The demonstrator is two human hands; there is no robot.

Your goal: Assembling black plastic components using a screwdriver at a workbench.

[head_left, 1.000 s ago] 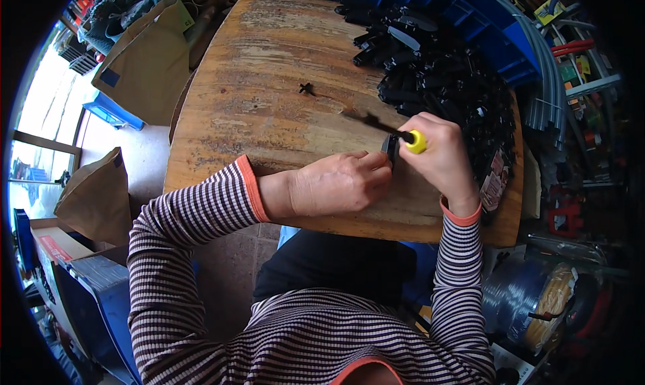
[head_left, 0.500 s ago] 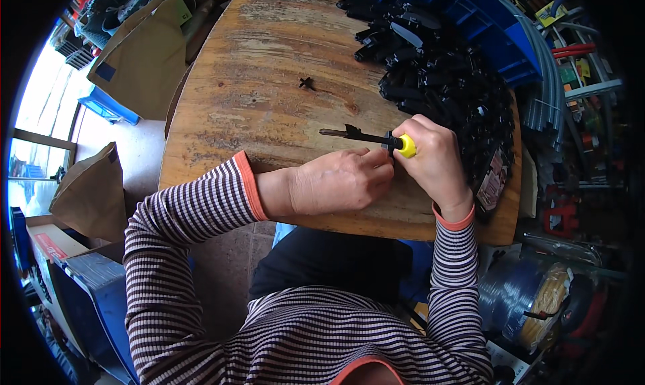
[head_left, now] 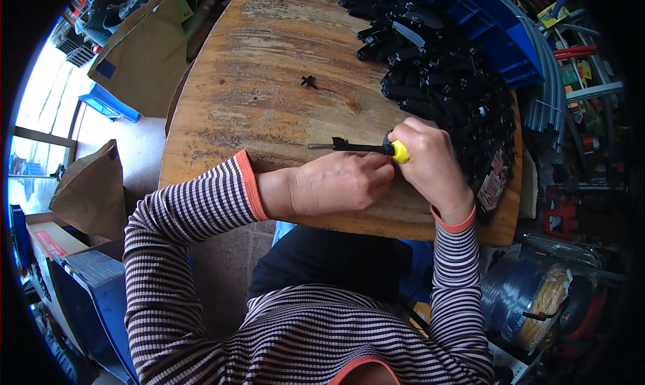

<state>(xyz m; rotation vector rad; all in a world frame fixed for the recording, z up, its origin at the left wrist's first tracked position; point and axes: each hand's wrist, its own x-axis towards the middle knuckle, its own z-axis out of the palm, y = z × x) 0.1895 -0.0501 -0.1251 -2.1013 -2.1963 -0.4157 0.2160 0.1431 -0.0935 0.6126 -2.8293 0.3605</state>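
My right hand (head_left: 428, 160) is closed round a tool with a yellow handle and a long black shaft (head_left: 366, 147). The shaft points left over the wooden table (head_left: 248, 103), ending in a thin tip with a small black projection near it; the tool's exact kind is unclear. Just below the shaft, my left hand (head_left: 339, 181) is closed, its fingertips close to the front end of the handle. Whatever those fingers pinch is hidden. Beyond both hands, a small black cross-shaped piece (head_left: 308, 82) lies alone on the wood.
Many similar black parts (head_left: 437, 82) are heaped along the table's right side, against a blue plastic crate (head_left: 497, 32). A printed packet (head_left: 494, 180) lies by the right edge. Brown paper bags (head_left: 144, 56) stand left of the table; coiled clear tubing (head_left: 514, 294) is at lower right.
The tool has swung so its shaft lies nearly level, with the tip lower and farther left. My right hand has turned slightly with it; the left has barely moved.
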